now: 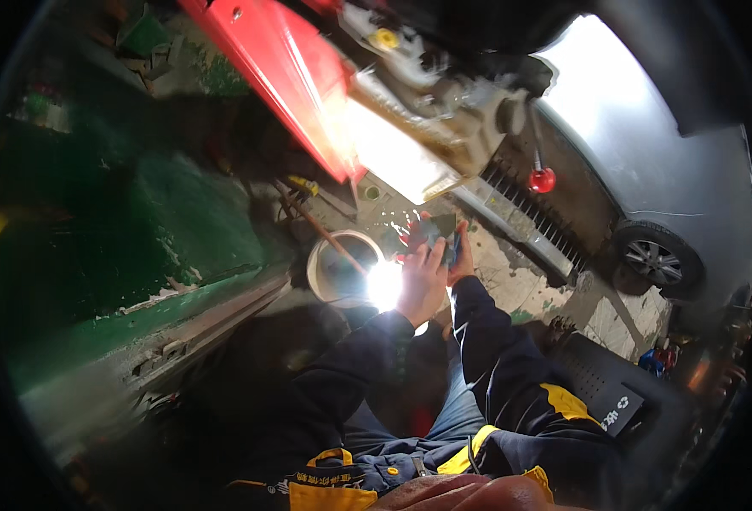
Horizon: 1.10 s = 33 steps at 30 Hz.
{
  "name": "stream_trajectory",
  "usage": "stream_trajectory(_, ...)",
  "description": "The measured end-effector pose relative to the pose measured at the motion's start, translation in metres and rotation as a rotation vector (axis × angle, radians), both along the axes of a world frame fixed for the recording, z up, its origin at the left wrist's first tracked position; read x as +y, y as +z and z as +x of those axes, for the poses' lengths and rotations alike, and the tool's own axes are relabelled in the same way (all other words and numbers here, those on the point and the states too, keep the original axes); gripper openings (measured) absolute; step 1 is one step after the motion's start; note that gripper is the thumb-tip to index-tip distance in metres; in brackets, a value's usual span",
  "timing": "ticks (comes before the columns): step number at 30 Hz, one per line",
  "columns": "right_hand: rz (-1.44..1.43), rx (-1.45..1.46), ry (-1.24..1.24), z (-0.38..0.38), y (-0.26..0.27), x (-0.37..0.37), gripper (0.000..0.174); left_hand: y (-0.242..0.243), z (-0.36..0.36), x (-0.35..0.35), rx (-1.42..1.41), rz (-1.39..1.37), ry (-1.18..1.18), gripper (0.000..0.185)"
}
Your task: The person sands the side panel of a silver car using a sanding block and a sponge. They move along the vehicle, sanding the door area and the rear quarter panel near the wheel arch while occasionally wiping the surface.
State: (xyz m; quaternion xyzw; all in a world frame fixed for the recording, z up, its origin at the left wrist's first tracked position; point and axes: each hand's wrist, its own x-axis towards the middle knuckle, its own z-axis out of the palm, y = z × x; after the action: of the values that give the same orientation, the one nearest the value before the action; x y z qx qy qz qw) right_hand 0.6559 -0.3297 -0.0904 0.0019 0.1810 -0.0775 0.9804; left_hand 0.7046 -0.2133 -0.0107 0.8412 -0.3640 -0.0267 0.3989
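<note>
My left hand [423, 281] rests with its fingers spread over a dark, flat-faced piece [436, 236], whose kind I cannot tell. My right hand [462, 255] grips the same piece from its far right side. Thin bright streaks and small red patches show at the piece's left edge. Beside my left wrist glares a very bright lamp [385, 285], which hides what lies around it. A round, pale-rimmed bucket [314, 268] stands left of the lamp, and a brown rod [328, 235] slants across it.
A red car body panel [286, 70] and a blurred metal assembly extend overhead. A red ball [542, 180] hangs at right, near a finned metal part [510, 223]. Beyond are a silver car [663, 172] and its wheel [653, 260]. A dark perforated case [593, 383] sits lower right; green surfaces [190, 211] fill the left.
</note>
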Motion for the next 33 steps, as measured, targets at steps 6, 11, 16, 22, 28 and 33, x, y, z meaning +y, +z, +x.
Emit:
stream_trajectory(6, -0.108, 0.270, -0.124, -0.150, 0.043, -0.156, 0.071, 0.031, -0.090, -0.145, -0.128, 0.221, -0.415, 0.026)
stream_trajectory(11, -0.375, 0.387, -0.096, -0.218, 0.112, -0.271, 0.044, 0.103, -0.134, -0.275, -0.064, 0.367, -0.621, 0.024)
stream_trajectory(16, -0.332, 0.390, -0.267, -0.250, 0.192, -0.369, 0.053, 0.189, -0.138, -0.336, -0.059, 0.118, -0.449, 0.070)
stream_trajectory(22, -0.527, 0.744, -0.184, -0.219, 0.272, -0.447, 0.047, 0.231, -0.085, -0.324, 0.203, 0.284, -0.242, 0.071)
stream_trajectory(28, -0.982, 0.667, 0.108, -0.094, 0.307, -0.485, 0.077, 0.205, -0.044, -0.367, 0.376, 0.591, -0.039, 0.085)
stream_trajectory(33, -1.754, 0.427, 0.244, 0.028, 0.273, -0.524, 0.115, 0.193, 0.029, -0.435, 0.885, 0.276, -0.053, 0.090)
